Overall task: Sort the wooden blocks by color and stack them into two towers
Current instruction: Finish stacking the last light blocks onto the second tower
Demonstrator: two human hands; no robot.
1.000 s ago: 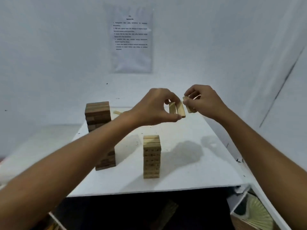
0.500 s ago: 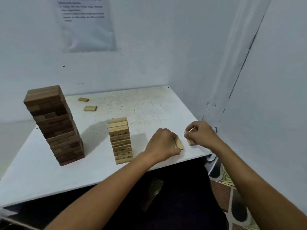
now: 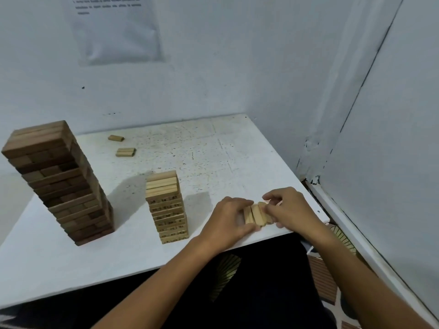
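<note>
So a second ago both hands were up in the air with the light blocks pinched between them, and now they're down on the counter (image 3: 213, 148) near its front right corner. The three light blocks (image 3: 257, 213) sit side by side on the surface right at the front edge, pressed together into one row. My read is that this is a layer being squared up before it goes on the light tower (image 3: 167, 207).

The left hand (image 3: 229, 222) is palm down with fingers curled against the left side of the row and the thumb at the near ends. The right hand (image 3: 288, 207) comes in from the other side, fingertips bent onto the rightmost block — both are holding the set, squeezing it in from each side. Wrists are low, forearms reaching in over the front edge.

The light tower stands just left of the hands, near the front edge and not touched. The dark tower (image 3: 58, 184) is much taller, over by the left edge. A few loose light blocks (image 3: 126, 152) are waiting toward the back — so the light stack isn't done yet.
</note>
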